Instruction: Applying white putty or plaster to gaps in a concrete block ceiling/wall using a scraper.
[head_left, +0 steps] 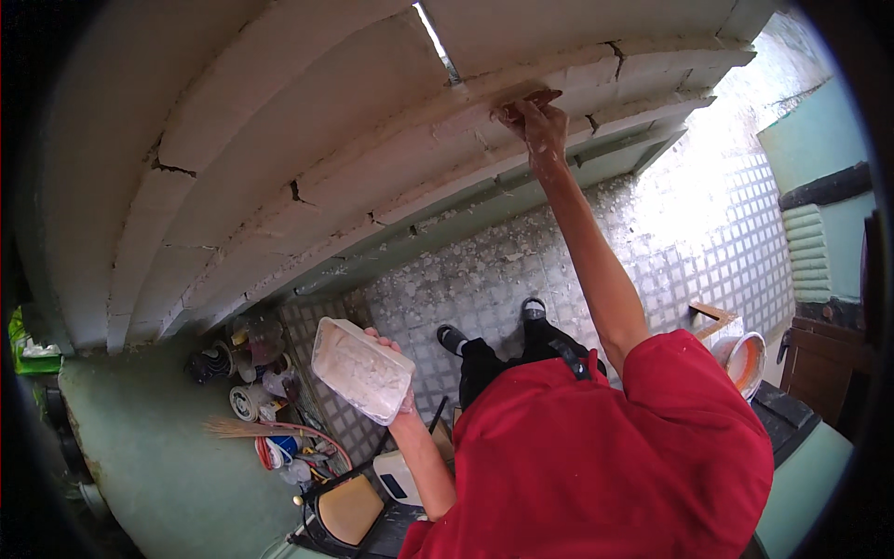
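Note:
My left hand (408, 401) grips a white plastic tub (364, 371) from beneath and the side, its fingers over the far edge. White paste coats the tub's inside. Raised high and stretched forward, my right hand (546, 138) is closed on a flat reddish-brown scraper (542, 96). The scraper lies against a pale stepped moulding (391, 158), near a narrow bright gap (434, 42). White smears mark the right hand and wrist. Dark cracks (296, 191) and joints run across the moulding at several places.
White spatter dots the tiled floor (503, 265) below. A bucket (745, 363) with an orange-streaked inside stands at the right. Behind the tub, lower left, are several containers, a straw broom (251, 428) and a tan-seated chair (349, 509). A brown wooden cabinet (819, 373) stands far right.

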